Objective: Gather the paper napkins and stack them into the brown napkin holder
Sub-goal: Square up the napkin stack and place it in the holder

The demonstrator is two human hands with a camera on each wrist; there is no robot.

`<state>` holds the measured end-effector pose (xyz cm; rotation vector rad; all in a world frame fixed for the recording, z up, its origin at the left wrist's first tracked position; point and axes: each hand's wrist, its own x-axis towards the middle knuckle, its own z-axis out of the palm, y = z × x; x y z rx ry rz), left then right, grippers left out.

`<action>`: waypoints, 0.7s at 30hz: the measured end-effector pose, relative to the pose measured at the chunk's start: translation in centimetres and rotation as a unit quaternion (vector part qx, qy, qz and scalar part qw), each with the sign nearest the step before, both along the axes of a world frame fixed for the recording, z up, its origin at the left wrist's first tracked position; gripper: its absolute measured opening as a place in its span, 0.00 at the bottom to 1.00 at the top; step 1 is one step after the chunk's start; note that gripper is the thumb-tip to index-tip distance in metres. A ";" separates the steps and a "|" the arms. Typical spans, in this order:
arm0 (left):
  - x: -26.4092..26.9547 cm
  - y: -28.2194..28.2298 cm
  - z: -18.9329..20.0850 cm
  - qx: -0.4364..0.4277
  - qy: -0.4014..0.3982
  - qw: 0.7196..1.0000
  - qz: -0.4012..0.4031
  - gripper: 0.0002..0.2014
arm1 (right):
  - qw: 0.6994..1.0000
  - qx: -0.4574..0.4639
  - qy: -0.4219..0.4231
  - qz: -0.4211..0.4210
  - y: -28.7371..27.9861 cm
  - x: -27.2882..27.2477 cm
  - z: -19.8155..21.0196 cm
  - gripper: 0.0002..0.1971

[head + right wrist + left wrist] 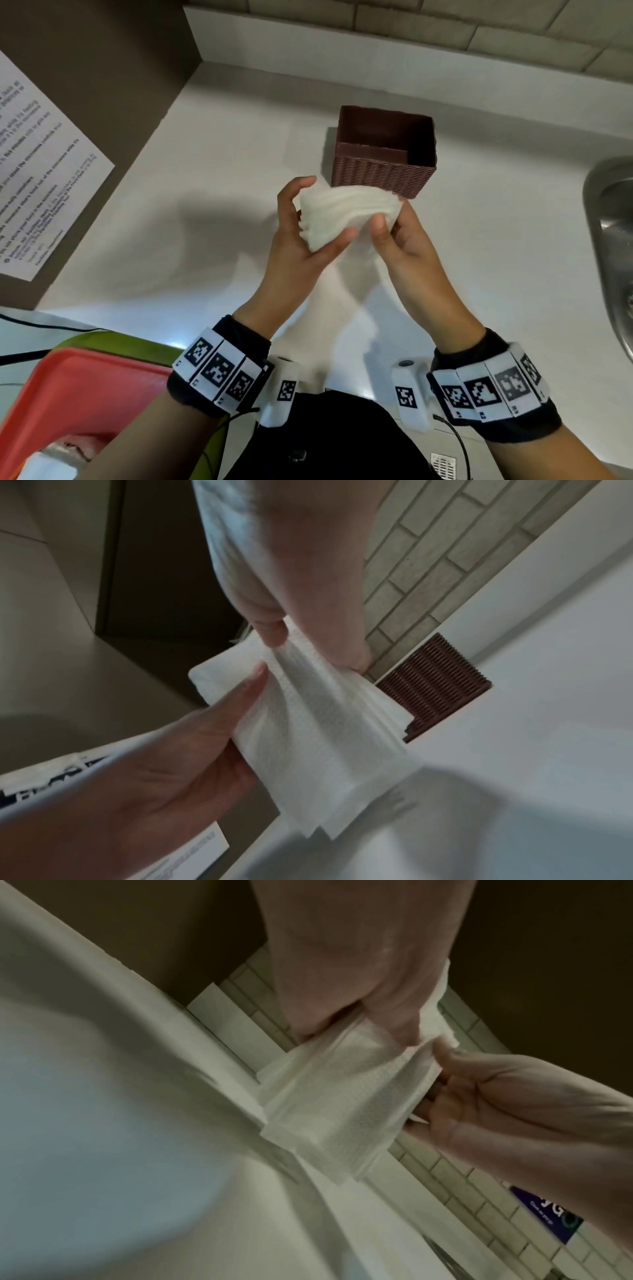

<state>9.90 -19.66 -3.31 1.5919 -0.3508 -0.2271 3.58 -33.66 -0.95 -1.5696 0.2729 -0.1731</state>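
Napkins: a white stack of paper napkins [346, 214] is held in the air between both hands, just near of the napkin holder, its layers fanned and bent.
Left hand: the left hand [301, 236] grips the left end of the stack, thumb on the near face, fingers curled over the far edge.
Right hand: the right hand [400, 236] pinches the right end, thumb on top; its other fingers are hidden behind the paper.
Napkin holder: the brown ribbed napkin holder [383, 174] stands upright on the counter [205, 171], open top up; its near lower edge is covered by the stack, and whether anything lies inside cannot be told.
Left edge: a printed sheet [41, 164] is stuck on the brown panel at the left, its text too small to read.
Right edge: a metal sink [609, 219] is cut off by the frame.
Near left: a red tray [78, 404], partly out of view.
Wrist views: blurred; the right wrist view shows the stack [308, 723] covering one corner of the holder [435, 685].
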 end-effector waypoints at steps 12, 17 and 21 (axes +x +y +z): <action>1.7 -0.3 -0.5 0.025 0.077 0.995 0.054 0.20 | 0.999 0.000 0.033 -0.041 0.3 1.5 -1.5 0.28; 3.2 0.1 0.5 -0.052 0.165 0.980 0.098 0.16 | 0.993 0.029 0.114 -0.001 -0.5 0.8 -1.5 0.35; 3.2 0.2 0.7 -0.088 0.179 0.970 0.143 0.16 | 0.974 0.158 0.159 0.030 -0.4 -0.9 -2.8 0.37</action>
